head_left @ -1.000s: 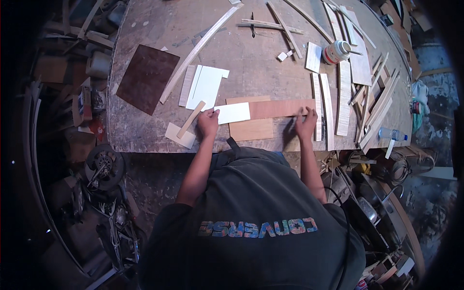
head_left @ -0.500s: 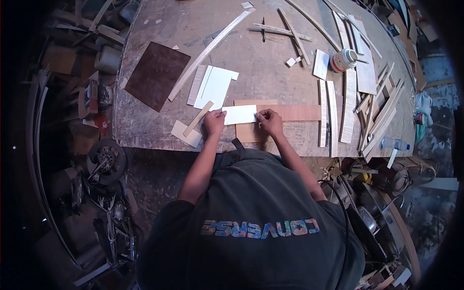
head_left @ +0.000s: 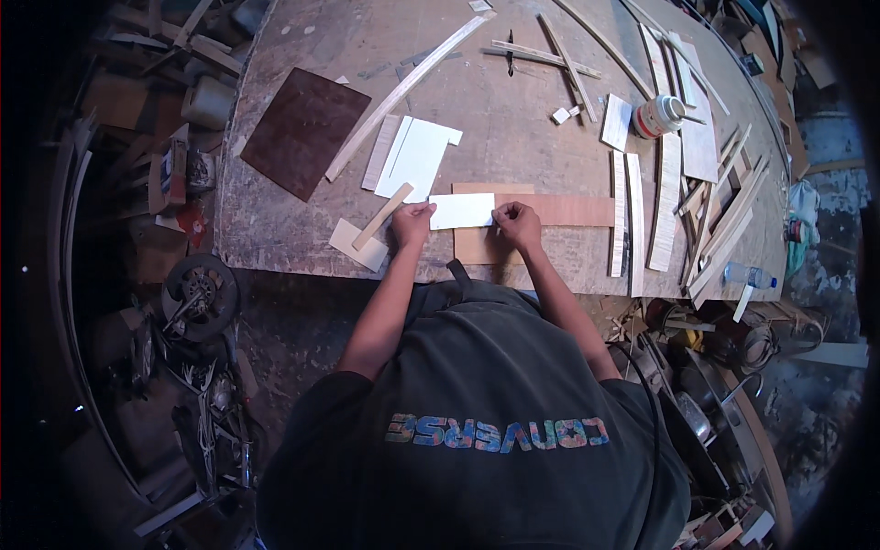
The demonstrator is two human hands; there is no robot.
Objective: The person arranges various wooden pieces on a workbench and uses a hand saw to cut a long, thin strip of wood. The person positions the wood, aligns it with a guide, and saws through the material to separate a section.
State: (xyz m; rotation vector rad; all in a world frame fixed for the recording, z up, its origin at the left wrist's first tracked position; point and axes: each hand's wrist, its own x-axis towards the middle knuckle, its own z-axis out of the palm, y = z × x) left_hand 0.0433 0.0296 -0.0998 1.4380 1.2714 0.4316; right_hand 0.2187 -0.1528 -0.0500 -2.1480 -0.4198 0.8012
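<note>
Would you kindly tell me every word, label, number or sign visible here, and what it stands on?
Dark shirt: large multicoloured lettering; I leave its wording out.
White jar: red-marked label, print too small to read.
Clear bottle: nothing legible.
White strip: no readable text.

The view looks steeply down from the person's head, past the front of the dark shirt (head_left: pixel 504 367) and along both forearms (head_left: pixel 380 312) to the table (head_left: pixel 513 137), facing its far side. The shirt is nearest and fills much of the lower half, with the left hand (head_left: pixel 412 223) and right hand (head_left: pixel 518 223) farther off. The wide lens bows the table's edges and darkens toward the picture's sides.
</note>
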